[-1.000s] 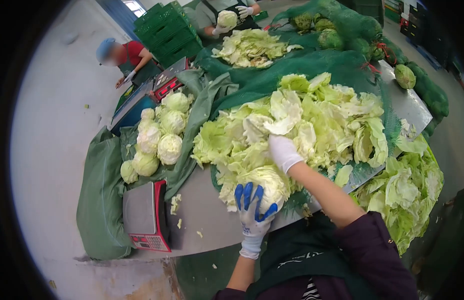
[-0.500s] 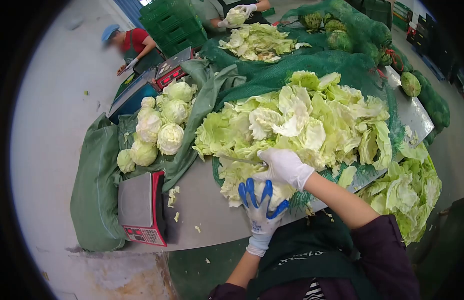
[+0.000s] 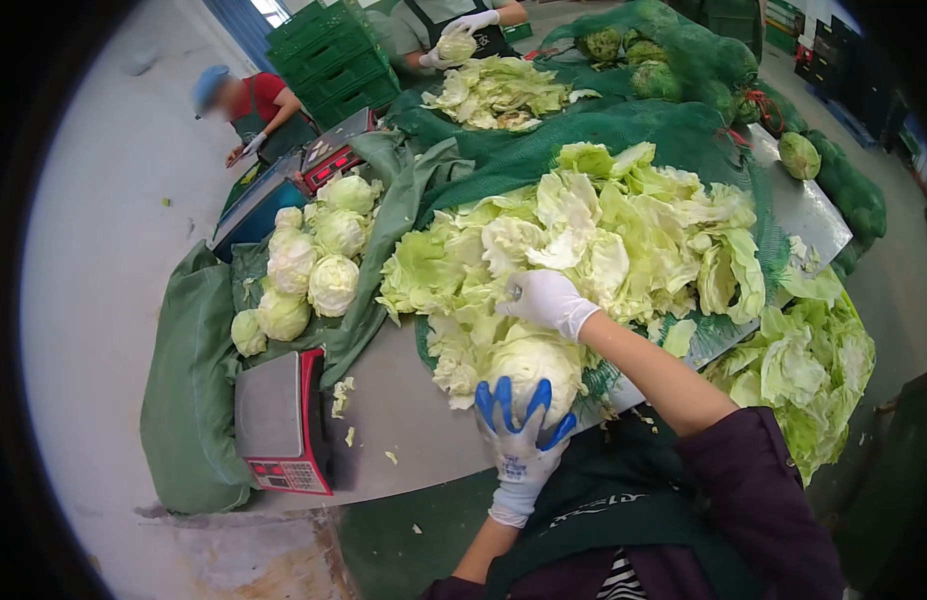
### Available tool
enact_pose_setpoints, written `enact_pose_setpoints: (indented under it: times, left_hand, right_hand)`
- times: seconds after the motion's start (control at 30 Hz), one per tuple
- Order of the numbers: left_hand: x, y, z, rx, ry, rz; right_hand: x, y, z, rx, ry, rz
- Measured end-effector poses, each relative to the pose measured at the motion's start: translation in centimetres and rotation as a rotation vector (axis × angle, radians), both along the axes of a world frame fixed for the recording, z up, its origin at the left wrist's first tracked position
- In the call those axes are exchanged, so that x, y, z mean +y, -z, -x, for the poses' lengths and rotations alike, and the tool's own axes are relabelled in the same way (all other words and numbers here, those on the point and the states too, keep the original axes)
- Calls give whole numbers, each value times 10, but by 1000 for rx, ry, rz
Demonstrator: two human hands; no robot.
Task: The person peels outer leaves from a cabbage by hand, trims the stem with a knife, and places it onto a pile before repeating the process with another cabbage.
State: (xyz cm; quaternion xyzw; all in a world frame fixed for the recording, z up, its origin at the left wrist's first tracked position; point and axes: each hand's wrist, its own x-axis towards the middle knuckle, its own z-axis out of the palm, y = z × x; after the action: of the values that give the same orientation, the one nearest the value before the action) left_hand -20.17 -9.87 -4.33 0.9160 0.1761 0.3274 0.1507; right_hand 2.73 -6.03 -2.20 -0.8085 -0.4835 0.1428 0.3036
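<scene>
My left hand (image 3: 524,430), in a white glove with blue fingertips, has its fingers spread around the near side of a pale green cabbage (image 3: 537,362) and steadies it at the table's near edge. Just above that cabbage is my right hand (image 3: 550,302), white-gloved and closed on a knife (image 3: 516,293). Only a small metal bit of the knife shows; its blade cannot be made out now. A broad heap of loose cabbage leaves (image 3: 624,235) lies behind both hands on green netting (image 3: 524,152).
Trimmed cabbages (image 3: 334,284) sit on green cloth (image 3: 189,390) at left, near a red-edged scale (image 3: 274,410). More leaves (image 3: 794,375) pile at right. Netted cabbages (image 3: 674,60) lie at the back. Across the table one person (image 3: 474,30) holds a cabbage; another person (image 3: 269,110) stands at left.
My right hand has lifted up and left off the cabbage, uncovering its top. The knife blade, visible before pointing left, no longer shows. The view has shifted slightly.
</scene>
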Motion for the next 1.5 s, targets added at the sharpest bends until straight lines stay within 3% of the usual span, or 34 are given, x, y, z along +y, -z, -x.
enact_pose_setpoints:
  times: [0.07,0.13,0.2,0.27,0.33,0.4,0.43,0.47,0.53,0.57,0.63,0.73,0.77,0.83,0.87,0.93,1.0,1.07,1.1,1.13,1.17,1.23,1.27,1.37,1.4,1.5]
  left_hand:
    - [5,-20,-12,112,-38,17]
    - [13,-23,-21,132,-102,44]
    - [35,-17,-22,116,-72,69]
    - [54,-14,-16,23,36,242]
    - [77,4,-7,14,58,217]
    - [94,15,2,-320,156,892]
    - [95,2,2,-422,240,1114]
    - [102,11,7,-433,223,1102]
    - [122,25,9,-853,189,1632]
    - [126,22,13,-867,182,1612]
    - [125,-12,9,-1008,567,1848]
    - [135,-20,13,-1017,575,1849]
    - [138,-18,14,-1017,583,1846]
    - [143,-10,14,-850,265,1578]
    - [139,-18,11,-840,277,1584]
    - [129,-34,7,-518,394,1374]
    - [123,-35,-1,-487,442,1334]
    - [122,-30,-3,-643,601,1739]
    - [120,-27,-10,-761,1209,1878]
    - [120,-22,-14,-766,1212,1876]
    - [120,-15,-16,-737,1118,2072]
    - [120,-6,-17,-665,890,2447]
    - [118,-10,-20,-675,898,2436]
    - [106,-26,-31,-269,620,1473]
    - [103,-26,-34,-275,624,1469]
    - [95,-18,-31,2,433,609]
  right_hand:
    - [-17,-11,8,108,70,-43]
    - [-36,-11,25,188,274,-401]
    - [-45,6,28,168,285,-323]
    - [-46,33,29,-75,258,-321]
    - [-38,50,27,-141,250,-286]
    - [-29,60,25,-271,350,-247]
    - [-31,56,23,-214,333,-283]
    - [-33,54,23,-211,312,-291]
    - [-35,44,20,-143,279,-378]
    - [-39,35,19,-19,271,-329]
    - [-40,25,16,54,267,-331]
    - [-40,-2,24,162,307,-281]
    - [-37,-16,30,154,228,-401]
    - [-33,-45,39,138,163,-521]
    - [-29,-62,42,202,84,-461]
    - [-22,-75,36,260,23,-402]
    - [-15,-76,27,270,-145,-280]
    - [-23,-82,23,377,-67,-259]
    - [-30,-80,19,506,58,-248]
    - [-37,-78,14,633,182,-235]
    - [-41,-69,0,628,178,-233]
    - [-39,-47,-30,209,483,0]
    - [-39,-51,-26,201,474,-6]
    - [-44,-59,0,384,91,-487]
    - [-39,-61,8,378,88,-489]
    - [-27,-67,25,559,-64,-468]
